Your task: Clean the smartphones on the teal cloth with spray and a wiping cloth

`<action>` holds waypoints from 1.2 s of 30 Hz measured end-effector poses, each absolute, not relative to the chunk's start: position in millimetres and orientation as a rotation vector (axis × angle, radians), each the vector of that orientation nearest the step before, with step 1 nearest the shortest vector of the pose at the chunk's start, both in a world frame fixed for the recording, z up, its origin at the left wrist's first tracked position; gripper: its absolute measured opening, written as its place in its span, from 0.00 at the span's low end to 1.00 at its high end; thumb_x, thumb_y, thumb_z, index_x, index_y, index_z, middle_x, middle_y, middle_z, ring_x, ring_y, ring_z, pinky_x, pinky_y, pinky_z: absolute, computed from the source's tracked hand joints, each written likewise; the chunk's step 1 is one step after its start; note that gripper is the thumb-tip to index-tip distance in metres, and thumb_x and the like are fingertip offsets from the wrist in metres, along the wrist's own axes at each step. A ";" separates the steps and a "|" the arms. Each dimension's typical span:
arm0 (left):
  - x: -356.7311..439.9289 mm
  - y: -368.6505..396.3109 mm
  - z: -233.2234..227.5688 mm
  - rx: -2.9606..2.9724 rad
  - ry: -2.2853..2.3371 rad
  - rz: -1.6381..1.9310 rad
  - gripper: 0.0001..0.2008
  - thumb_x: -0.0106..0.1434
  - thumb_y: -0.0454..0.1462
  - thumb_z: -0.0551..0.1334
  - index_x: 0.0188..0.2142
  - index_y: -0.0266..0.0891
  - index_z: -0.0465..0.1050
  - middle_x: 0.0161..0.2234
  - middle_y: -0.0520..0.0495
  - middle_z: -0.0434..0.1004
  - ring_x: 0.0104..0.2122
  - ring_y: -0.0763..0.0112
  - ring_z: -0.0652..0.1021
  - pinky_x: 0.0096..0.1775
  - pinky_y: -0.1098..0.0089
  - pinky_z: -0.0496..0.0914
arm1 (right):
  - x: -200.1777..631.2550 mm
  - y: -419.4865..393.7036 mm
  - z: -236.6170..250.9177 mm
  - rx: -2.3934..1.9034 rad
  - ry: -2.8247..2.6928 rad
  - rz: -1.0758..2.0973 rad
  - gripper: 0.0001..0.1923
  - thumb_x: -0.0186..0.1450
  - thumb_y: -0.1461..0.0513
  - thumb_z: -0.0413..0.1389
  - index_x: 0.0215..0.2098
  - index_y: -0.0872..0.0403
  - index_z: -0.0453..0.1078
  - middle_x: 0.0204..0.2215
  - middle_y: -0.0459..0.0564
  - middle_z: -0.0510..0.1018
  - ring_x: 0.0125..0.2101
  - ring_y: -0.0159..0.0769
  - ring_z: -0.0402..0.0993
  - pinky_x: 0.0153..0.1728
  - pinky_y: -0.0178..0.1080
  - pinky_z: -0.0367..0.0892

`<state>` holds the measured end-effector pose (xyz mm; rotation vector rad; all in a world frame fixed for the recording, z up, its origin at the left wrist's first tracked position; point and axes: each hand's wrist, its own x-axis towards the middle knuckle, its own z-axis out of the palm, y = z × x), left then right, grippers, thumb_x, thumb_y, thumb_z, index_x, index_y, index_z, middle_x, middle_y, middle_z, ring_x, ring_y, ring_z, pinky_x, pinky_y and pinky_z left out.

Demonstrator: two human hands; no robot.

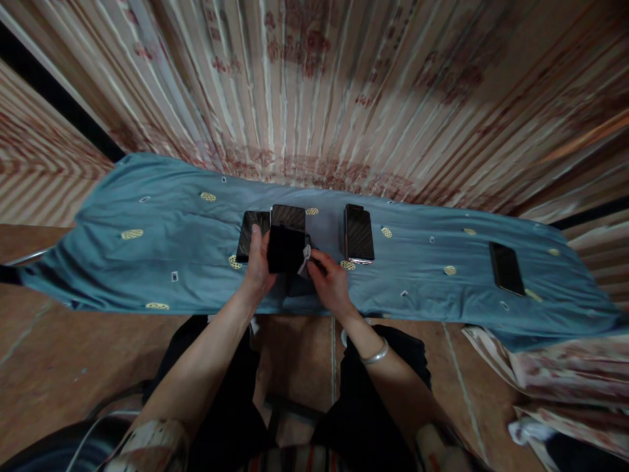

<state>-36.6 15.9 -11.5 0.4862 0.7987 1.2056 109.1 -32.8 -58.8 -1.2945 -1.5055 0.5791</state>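
Note:
A black phone is held upright over the near edge of a table covered with a blue cloth. My left hand grips its left side with the thumb on the front. My right hand pinches a small white cloth against the phone's right edge. Two more dark phones lie flat just behind it, one at the left and one partly hidden. A silver bangle circles my right wrist.
Another dark phone lies to the right of my hands, and a further one near the cloth's right end. A striped curtain hangs behind the table. Brown floor tiles and patterned fabric lie below.

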 end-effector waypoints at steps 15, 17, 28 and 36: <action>-26.8 -1.0 -8.0 0.509 0.715 1.041 0.33 0.69 0.59 0.51 0.57 0.38 0.76 0.46 0.40 0.85 0.50 0.51 0.81 0.51 0.58 0.75 | 130.2 -8.9 -52.7 -1.269 -1.054 0.860 0.14 0.58 0.53 0.60 0.37 0.53 0.79 0.32 0.45 0.83 0.34 0.36 0.77 0.39 0.38 0.73; -26.4 -2.4 -8.5 0.517 0.714 1.025 0.34 0.68 0.59 0.51 0.57 0.37 0.75 0.46 0.40 0.85 0.51 0.51 0.81 0.52 0.58 0.74 | 134.0 -6.0 -51.2 -1.280 -1.037 0.837 0.14 0.58 0.54 0.60 0.38 0.53 0.79 0.33 0.46 0.83 0.35 0.36 0.77 0.40 0.38 0.73; -24.7 -6.0 -20.0 0.621 0.717 0.974 0.31 0.63 0.60 0.60 0.46 0.36 0.81 0.44 0.41 0.85 0.56 0.50 0.77 0.57 0.59 0.70 | 156.6 1.9 -50.8 -1.388 -1.257 0.466 0.16 0.64 0.58 0.53 0.44 0.54 0.79 0.41 0.52 0.84 0.42 0.41 0.79 0.49 0.44 0.72; -28.2 -5.3 -25.6 0.816 0.795 0.961 0.36 0.54 0.65 0.64 0.42 0.36 0.82 0.42 0.41 0.85 0.54 0.49 0.78 0.56 0.60 0.69 | 163.0 -0.1 -51.7 -1.434 -1.606 0.102 0.17 0.68 0.65 0.48 0.48 0.54 0.77 0.45 0.57 0.83 0.47 0.44 0.77 0.52 0.48 0.72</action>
